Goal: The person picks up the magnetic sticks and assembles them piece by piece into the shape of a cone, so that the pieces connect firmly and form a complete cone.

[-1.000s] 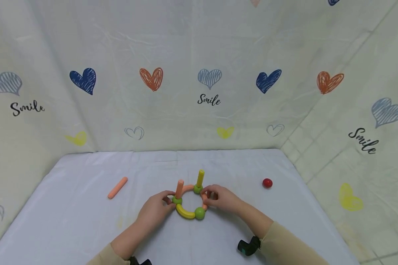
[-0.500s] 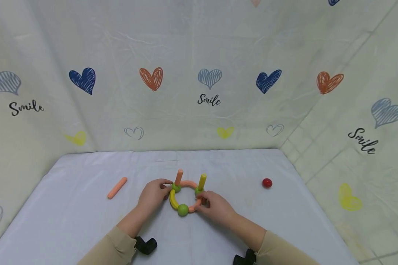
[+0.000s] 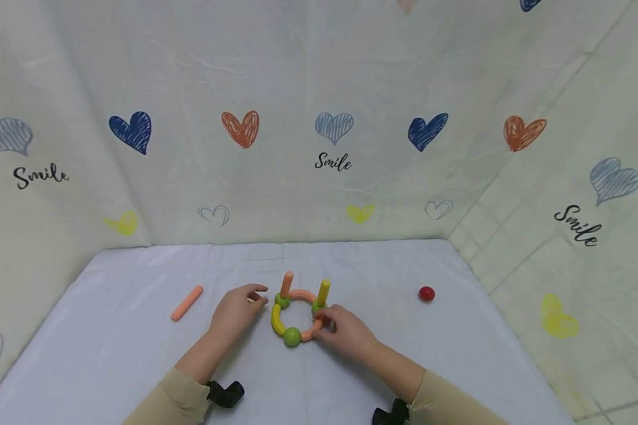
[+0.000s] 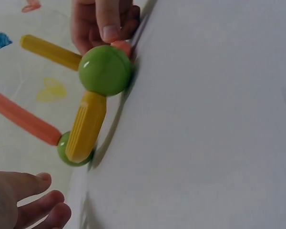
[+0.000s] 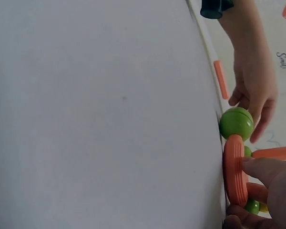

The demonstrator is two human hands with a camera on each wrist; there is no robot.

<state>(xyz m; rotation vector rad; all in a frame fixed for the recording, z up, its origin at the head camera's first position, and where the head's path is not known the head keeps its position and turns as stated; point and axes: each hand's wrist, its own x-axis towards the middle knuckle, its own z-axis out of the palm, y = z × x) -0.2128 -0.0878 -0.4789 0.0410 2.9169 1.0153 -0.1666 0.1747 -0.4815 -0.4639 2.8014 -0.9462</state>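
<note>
A toy ring of curved rods and green balls lies on the white-covered table. Its yellow curved rod [image 3: 277, 321] is on the left, an orange curved rod [image 3: 301, 294] at the back, and another on the right. The front green ball [image 4: 105, 70] carries no stick. An orange stick [image 3: 286, 284] and a yellow stick [image 3: 324, 291] stand up from the two farther balls. My right hand [image 3: 347, 334] pinches the right orange curved rod [image 5: 235, 169] between thumb and fingers. Just left of the ring, my left hand [image 3: 235, 308] is apart from it, fingers loosely extended, holding nothing.
A loose orange stick [image 3: 187, 303] lies on the table [image 3: 111, 354] to the left. Off to the right sits a red ball [image 3: 427, 294]. A curtain [image 3: 276, 195] printed with hearts hangs behind the table's far edge and along its sides.
The ring turned clockwise and shifted slightly left, its front ball moving leftward. Since half a second ago, my left hand has let go of the ring and drawn left; the right hand keeps its pinch.
</note>
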